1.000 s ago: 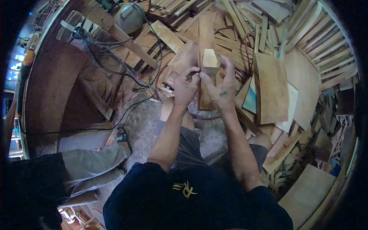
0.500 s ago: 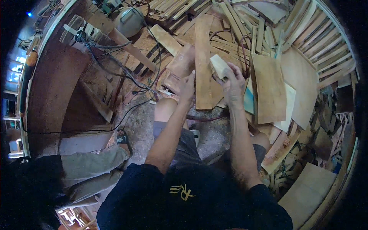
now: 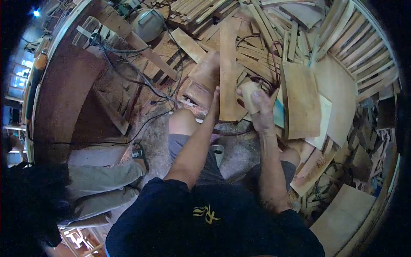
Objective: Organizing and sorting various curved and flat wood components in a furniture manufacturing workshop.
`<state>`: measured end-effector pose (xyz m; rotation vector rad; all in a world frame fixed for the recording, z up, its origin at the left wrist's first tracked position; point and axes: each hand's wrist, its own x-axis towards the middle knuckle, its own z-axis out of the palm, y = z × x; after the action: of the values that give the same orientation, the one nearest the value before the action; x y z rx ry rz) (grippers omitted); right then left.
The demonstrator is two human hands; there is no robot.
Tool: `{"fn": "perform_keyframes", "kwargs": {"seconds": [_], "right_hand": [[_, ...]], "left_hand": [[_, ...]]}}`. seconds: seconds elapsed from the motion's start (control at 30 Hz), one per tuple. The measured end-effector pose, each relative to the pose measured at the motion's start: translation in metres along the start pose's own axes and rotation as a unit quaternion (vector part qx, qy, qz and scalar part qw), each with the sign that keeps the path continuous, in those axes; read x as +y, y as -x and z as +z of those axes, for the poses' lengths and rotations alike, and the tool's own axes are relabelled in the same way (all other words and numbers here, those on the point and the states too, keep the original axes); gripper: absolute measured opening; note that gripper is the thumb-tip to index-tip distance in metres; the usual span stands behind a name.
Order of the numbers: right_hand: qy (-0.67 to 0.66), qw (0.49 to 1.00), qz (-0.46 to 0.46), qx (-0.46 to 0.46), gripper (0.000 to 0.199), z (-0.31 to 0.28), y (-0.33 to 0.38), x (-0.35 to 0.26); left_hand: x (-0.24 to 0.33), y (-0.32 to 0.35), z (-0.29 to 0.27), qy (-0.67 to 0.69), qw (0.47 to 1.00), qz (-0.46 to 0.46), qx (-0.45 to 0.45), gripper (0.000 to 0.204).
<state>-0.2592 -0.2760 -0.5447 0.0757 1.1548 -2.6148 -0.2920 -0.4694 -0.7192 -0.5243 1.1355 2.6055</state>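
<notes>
A long wooden plank point(image 3: 227, 73) stretches away in front of me, its near end above my knees. My left hand point(image 3: 214, 104) is closed at the plank's left edge, with the thumb along the side and the fingers mostly hidden. To the right of the plank, my right hand point(image 3: 262, 107) grips a pale wooden block point(image 3: 250, 93). The block is tilted and apart from the plank, and its lower part is covered by my fingers and thumb.
Loose wood strips point(image 3: 261, 60) and a broad board point(image 3: 300, 100) lie to the right. Tangled cables point(image 3: 147, 88) run across the left, past a wooden block point(image 3: 204, 70) dusted with sawdust. Another person's legs point(image 3: 107, 180) are at the lower left.
My right hand has lowered and turned the block, so a different face shows. My left hand has shifted slightly down along the plank's edge.
</notes>
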Motion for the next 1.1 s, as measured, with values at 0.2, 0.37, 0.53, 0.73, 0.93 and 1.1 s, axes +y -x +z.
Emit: {"fn": "perform_keyframes", "kwargs": {"seconds": [0.2, 0.37, 0.53, 0.73, 0.93, 1.1], "right_hand": [[0.1, 0.994, -0.026, -0.042, 0.023, -0.006, -0.002, 0.004], [0.178, 0.982, -0.067, 0.008, 0.028, -0.007, 0.006, -0.014], [0.224, 0.971, -0.072, 0.034, 0.023, -0.049, 0.006, -0.02], [0.131, 0.987, -0.028, 0.085, 0.024, -0.107, 0.018, -0.005], [0.016, 0.99, -0.031, 0.139, 0.025, -0.109, 0.029, 0.02], [0.001, 0.987, -0.025, 0.158, 0.037, -0.126, 0.056, 0.03]], "left_hand": [[-0.003, 0.002, 0.019, -0.024, 1.0, -0.012, 0.0, 0.09], [0.0, 0.0, 0.016, -0.059, 0.994, -0.044, 0.082, 0.095], [0.001, 0.005, 0.023, -0.119, 0.982, -0.123, 0.081, 0.092], [0.02, 0.035, 0.06, -0.139, 0.984, -0.108, 0.041, 0.078], [-0.011, 0.019, 0.012, -0.259, 0.957, -0.042, 0.12, 0.061], [-0.016, 0.069, 0.039, -0.219, 0.97, 0.033, 0.097, 0.059]]}}
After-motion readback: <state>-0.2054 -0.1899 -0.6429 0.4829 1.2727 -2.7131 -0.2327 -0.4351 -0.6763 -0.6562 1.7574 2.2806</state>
